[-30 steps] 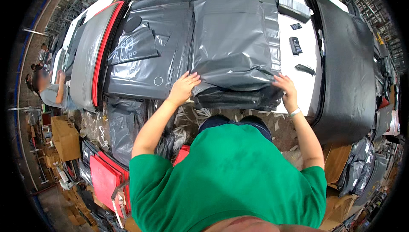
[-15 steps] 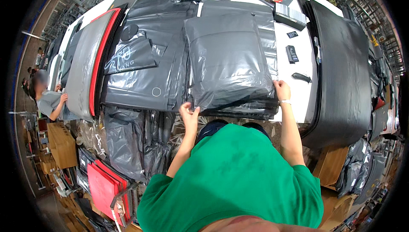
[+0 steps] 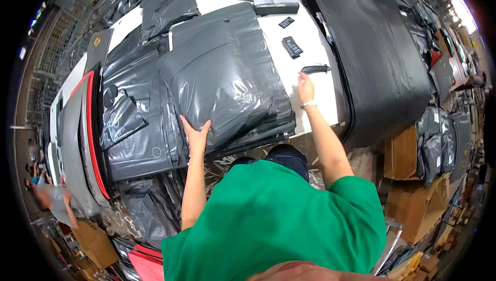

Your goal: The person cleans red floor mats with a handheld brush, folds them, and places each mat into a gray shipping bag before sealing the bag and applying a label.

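Bags (image 3: 222, 74) lay mid-frame; we spread our left hand (image 3: 196, 135) flat to steady them, right hand (image 3: 306, 86) open, reaching toward a knife (image 3: 315, 68) on the counter (image 3: 315, 95).

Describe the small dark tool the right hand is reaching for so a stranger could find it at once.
Start at the white table, on the bare strip between the pile of grey plastic bags and the big black sheet. The right hand stretches up this strip. Just past its fingertips lies a slim black handled tool, long and lying crosswise, unlike the two small flat black cards farther up.
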`<action>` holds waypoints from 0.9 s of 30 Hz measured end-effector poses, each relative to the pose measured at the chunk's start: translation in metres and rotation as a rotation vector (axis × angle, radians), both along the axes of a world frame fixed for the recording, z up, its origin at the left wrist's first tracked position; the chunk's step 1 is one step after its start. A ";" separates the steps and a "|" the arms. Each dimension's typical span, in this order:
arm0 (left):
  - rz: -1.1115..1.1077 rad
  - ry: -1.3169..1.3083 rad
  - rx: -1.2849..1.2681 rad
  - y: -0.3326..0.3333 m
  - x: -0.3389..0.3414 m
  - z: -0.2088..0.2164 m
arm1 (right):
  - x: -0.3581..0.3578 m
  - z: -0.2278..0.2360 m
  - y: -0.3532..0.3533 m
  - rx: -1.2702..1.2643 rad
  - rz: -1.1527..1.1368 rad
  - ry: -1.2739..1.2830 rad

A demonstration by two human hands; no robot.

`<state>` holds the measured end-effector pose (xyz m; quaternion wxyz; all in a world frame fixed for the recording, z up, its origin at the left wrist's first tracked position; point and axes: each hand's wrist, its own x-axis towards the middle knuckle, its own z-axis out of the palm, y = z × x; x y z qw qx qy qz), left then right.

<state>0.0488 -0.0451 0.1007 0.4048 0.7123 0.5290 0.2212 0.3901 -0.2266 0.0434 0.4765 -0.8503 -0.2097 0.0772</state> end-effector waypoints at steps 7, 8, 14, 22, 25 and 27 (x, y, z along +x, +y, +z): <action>0.010 -0.021 0.056 -0.003 -0.004 -0.005 | 0.032 -0.035 -0.105 -0.745 0.238 -0.302; 0.015 -0.028 0.062 -0.004 -0.004 -0.006 | 0.018 -0.032 -0.118 -0.766 0.269 -0.324; 0.023 -0.006 0.128 -0.006 -0.001 -0.010 | -0.074 -0.012 -0.203 -0.490 0.350 -0.536; -0.253 -0.122 0.383 -0.050 0.036 0.053 | -0.099 0.101 -0.093 0.043 0.147 -0.672; -0.611 -0.455 -0.600 -0.086 0.058 0.091 | -0.136 0.146 -0.047 0.237 0.291 -0.917; -0.588 -0.576 -0.769 -0.099 0.057 0.103 | -0.154 0.157 -0.034 0.297 0.313 -0.977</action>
